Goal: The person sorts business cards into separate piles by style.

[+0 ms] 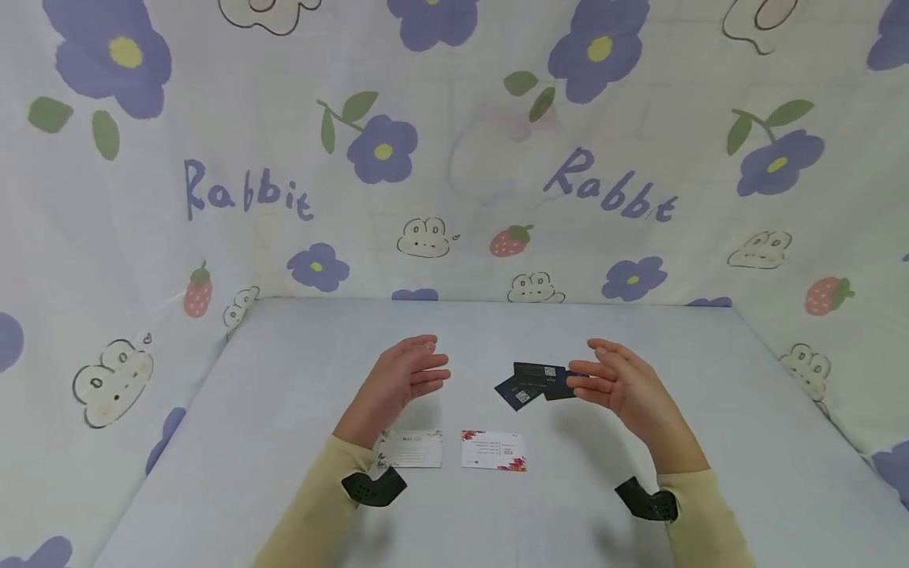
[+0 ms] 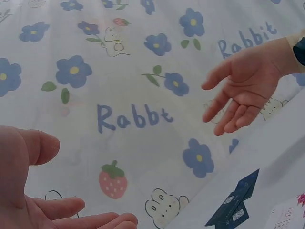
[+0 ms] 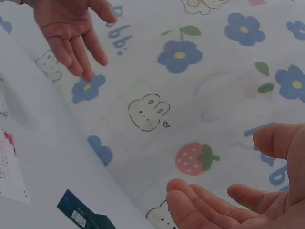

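Note:
Both hands hover above the table, palms turned toward each other, fingers relaxed and empty. My left hand (image 1: 408, 377) is above a white card (image 1: 413, 449). My right hand (image 1: 611, 380) floats just right of several overlapping dark blue cards (image 1: 536, 383) lying on the table. A second white card with red floral corners (image 1: 493, 450) lies between the forearms. In the left wrist view the right hand (image 2: 243, 88) shows spread and empty, with the dark cards (image 2: 236, 202) below it. In the right wrist view the left hand (image 3: 71, 33) hangs open, with one dark card (image 3: 83, 214) at the bottom.
The pale blue table (image 1: 284, 379) is walled on three sides by a white cloth (image 1: 454, 158) printed with purple flowers, strawberries and rabbits. Black wrist mounts (image 1: 372, 487) sit on both cream sleeves.

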`<move>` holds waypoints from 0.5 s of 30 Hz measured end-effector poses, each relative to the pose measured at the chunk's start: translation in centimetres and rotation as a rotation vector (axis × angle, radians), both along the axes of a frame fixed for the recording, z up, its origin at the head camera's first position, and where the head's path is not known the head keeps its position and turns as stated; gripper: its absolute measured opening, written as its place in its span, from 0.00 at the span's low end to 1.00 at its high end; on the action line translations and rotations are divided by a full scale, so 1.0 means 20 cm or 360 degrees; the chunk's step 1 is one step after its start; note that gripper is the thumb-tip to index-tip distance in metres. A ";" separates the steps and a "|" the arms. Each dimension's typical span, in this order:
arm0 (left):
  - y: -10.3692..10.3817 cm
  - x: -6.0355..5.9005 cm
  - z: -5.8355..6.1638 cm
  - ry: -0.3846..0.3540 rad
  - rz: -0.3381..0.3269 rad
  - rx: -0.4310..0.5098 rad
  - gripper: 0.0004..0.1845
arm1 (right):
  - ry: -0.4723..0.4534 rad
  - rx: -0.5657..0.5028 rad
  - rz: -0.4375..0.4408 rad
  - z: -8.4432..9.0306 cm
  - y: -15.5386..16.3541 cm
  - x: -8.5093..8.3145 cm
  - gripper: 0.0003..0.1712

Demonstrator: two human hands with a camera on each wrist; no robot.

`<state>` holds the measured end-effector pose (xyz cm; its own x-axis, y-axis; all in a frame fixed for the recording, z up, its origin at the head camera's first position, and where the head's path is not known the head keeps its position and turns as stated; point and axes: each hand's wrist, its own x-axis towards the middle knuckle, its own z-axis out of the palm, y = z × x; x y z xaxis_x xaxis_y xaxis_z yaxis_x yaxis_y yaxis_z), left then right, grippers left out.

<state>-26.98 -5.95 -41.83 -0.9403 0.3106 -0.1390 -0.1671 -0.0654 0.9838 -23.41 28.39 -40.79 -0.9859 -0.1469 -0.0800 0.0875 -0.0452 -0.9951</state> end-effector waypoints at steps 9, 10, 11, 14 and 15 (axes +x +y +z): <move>-0.07 -0.01 0.02 -0.0047 0.0036 0.0053 0.27 | -0.0052 -0.0139 -0.0047 0.03 0.11 0.02 0.24; -0.08 -0.01 0.02 -0.0050 0.0042 0.0059 0.27 | -0.0057 -0.0160 -0.0045 0.03 0.12 0.02 0.21; -0.08 -0.01 0.02 -0.0052 0.0046 0.0062 0.27 | -0.0060 -0.0182 -0.0042 0.03 0.13 0.02 0.19; -0.09 -0.02 0.02 -0.0053 0.0047 0.0067 0.27 | -0.0063 -0.0221 -0.0029 0.02 0.14 0.02 0.15; -0.09 -0.02 0.02 -0.0054 0.0046 0.0070 0.27 | -0.0063 -0.0225 -0.0027 0.02 0.14 0.02 0.15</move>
<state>-27.35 -7.71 -41.47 -0.9439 0.2900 -0.1580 -0.1980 -0.1139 0.9736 -23.00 31.24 -40.34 -0.9848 -0.1429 -0.0987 0.1248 -0.1867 -0.9745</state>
